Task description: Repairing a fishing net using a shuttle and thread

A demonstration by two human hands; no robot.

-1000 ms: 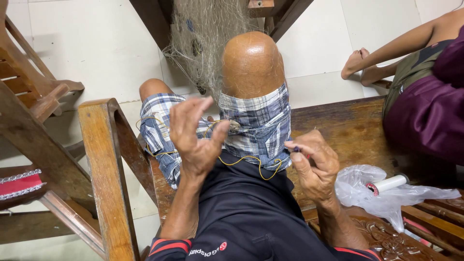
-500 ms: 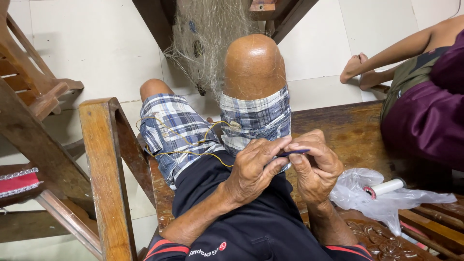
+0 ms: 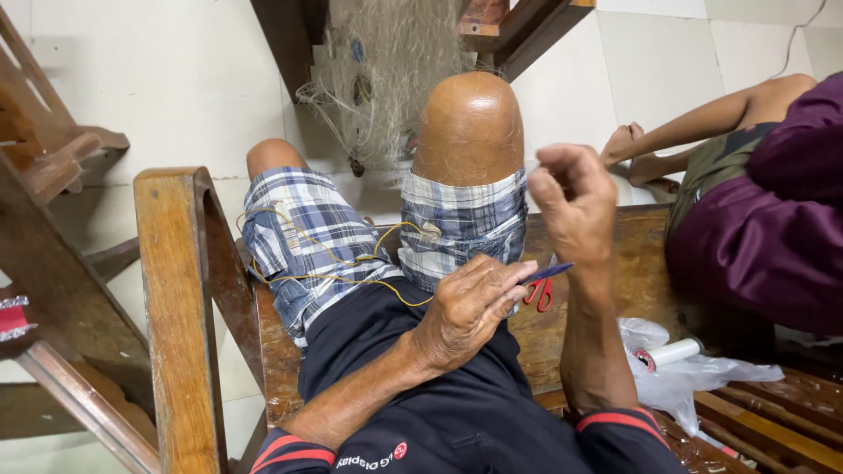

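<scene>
The left hand (image 3: pixel 470 303) pinched a blue needle (image 3: pixel 546 273) pointing right, toward the raised right hand (image 3: pixel 575 206), whose fingers curled shut, seemingly empty.

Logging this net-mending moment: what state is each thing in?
Left hand: pinching a blue netting needle.
Right hand: raised, fingers curled.
Yellow cord: slack across the checked shorts.
Pale fishing net: hanging, bunched.
Red-handled scissors: lying on the wooden bench.

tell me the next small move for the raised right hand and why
Probably bring the right hand back down to the blue needle pinched in the left hand: the right hand is lifted clear, and yellow cord lies slack across the lap.
</scene>
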